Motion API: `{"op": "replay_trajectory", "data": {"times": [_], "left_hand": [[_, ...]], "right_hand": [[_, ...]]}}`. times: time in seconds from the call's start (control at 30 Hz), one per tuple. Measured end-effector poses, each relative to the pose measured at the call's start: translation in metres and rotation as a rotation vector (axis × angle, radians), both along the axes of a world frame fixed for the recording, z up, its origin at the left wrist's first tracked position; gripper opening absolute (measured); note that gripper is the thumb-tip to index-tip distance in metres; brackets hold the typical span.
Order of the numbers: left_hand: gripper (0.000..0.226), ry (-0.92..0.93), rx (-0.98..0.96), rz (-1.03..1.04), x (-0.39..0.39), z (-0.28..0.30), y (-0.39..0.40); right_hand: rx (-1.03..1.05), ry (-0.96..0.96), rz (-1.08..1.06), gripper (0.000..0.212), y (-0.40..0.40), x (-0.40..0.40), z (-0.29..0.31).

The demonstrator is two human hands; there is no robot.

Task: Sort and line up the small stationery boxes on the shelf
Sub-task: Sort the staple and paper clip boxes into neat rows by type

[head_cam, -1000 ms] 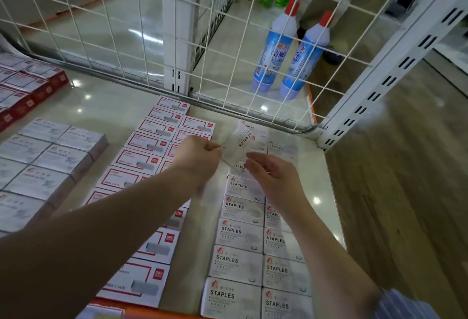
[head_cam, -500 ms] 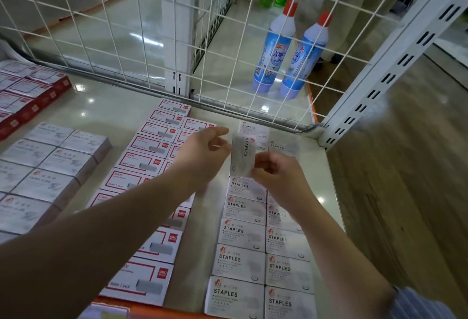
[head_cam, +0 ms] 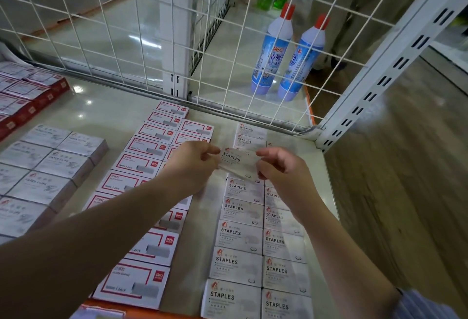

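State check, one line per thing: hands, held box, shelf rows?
left hand: pinching held staples box's left end
right hand: pinching its right end
held staples box: lifted off shelf, label up
staples rows: flat, two columns
red-bordered boxes: flat, lined up
paper clip boxes: flat, grouped

Single head view, close above shelf (head_cam: 106, 105), facing forward-down past wire grid (head_cam: 101, 40) toward floor.
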State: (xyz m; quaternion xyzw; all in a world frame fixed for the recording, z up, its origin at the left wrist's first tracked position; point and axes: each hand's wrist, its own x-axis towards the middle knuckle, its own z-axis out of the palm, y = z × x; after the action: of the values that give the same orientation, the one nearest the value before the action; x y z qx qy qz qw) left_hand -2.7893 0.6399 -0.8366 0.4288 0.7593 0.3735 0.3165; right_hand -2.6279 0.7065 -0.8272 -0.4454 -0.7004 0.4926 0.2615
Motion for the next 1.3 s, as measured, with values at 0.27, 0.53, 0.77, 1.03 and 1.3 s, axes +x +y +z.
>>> {"op": "replay_trajectory", "data": {"times": [0.27, 0.53, 0.77, 1.03, 1.3], "left_hand": [[0.024, -0.039, -0.033, -0.020, 0.004, -0.005, -0.001], [0.022, -0.031, -0.014, -0.062, 0.011, -0.012, -0.001], [0.019, -0.014, -0.019, -0.078, 0.012, -0.016, 0.003], [0.031, 0.096, -0.001, -0.125, 0.013, -0.015, 0.010], [0.039, 0.362, 0.004, -0.169, 0.020, -0.011, 0.019]], "right_hand": [[0.083, -0.126, 0.095, 0.047, 0.001, 0.002, -0.003], [0.307, -0.202, 0.102, 0.040, 0.000, 0.006, -0.006], [0.312, -0.158, 0.106, 0.046, 0.006, 0.011, -0.013], [0.315, -0.150, 0.093, 0.042, 0.016, 0.019, -0.019], [0.336, -0.229, 0.011, 0.038, 0.041, 0.035, -0.029]]}}
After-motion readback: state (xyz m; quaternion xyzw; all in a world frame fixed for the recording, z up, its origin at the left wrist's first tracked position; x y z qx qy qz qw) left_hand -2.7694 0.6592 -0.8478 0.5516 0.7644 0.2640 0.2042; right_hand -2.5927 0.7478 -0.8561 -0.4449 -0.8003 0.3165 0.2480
